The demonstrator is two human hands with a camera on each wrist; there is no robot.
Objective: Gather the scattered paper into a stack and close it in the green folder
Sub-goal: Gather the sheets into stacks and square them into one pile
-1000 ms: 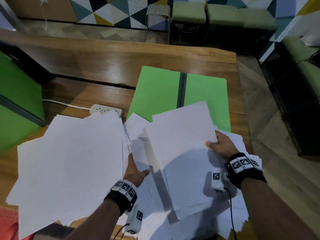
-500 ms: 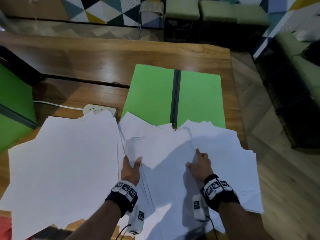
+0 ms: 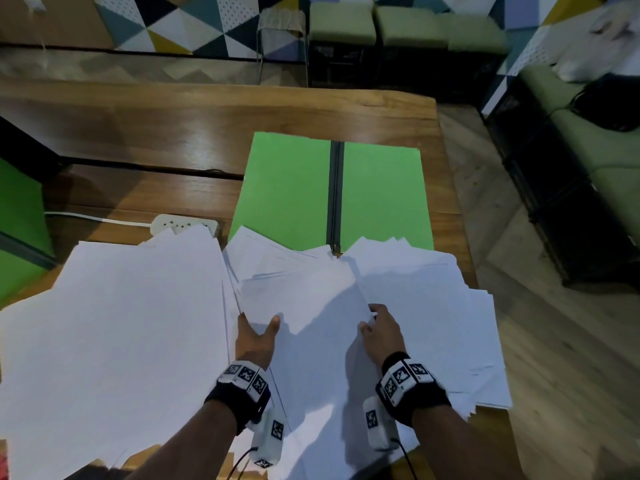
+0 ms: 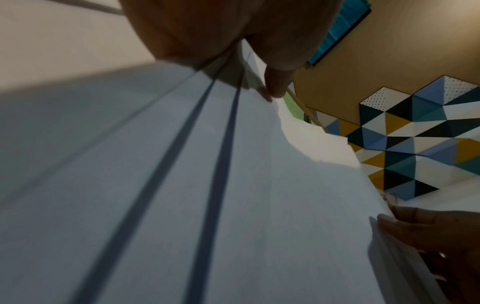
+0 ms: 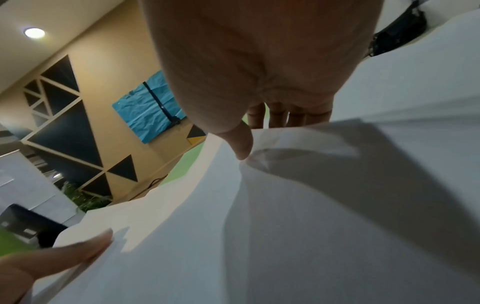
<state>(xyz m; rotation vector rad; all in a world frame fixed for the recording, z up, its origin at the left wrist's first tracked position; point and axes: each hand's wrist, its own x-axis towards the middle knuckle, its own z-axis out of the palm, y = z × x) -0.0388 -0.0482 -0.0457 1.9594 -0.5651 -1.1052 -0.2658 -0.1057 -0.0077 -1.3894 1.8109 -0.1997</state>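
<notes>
Left hand (image 3: 254,341) lies on the white paper sheets (image 3: 311,306) near the table's front edge, thumb spread to the right, fingers slipped under the edge of an upper sheet. The head view hides those fingers; the left wrist view shows the thumb tip pressed on top of the sheet's edge, so the hand pinches that sheet. Right hand (image 3: 382,332) sits just to the right on the same sheets — the head view shows only curled knuckles at a sheet's edge, whereas the right wrist view shows the thumb on top of a buckled sheet and the fingers (image 5: 278,115) beyond its far edge, gripping it. Each wrist view also catches the other hand at its lower corner, touching the paper. The sheets are spread in loose overlapping fans across the near half of the wooden table (image 3: 173,126), not squared. Their far edges overlap the near end of the green folder (image 3: 287,192), which lies open and flat behind them with its dark spine running away from the person. A white power strip (image 3: 183,224) with its cable shows at the far left edge of the paper — head view only.
</notes>
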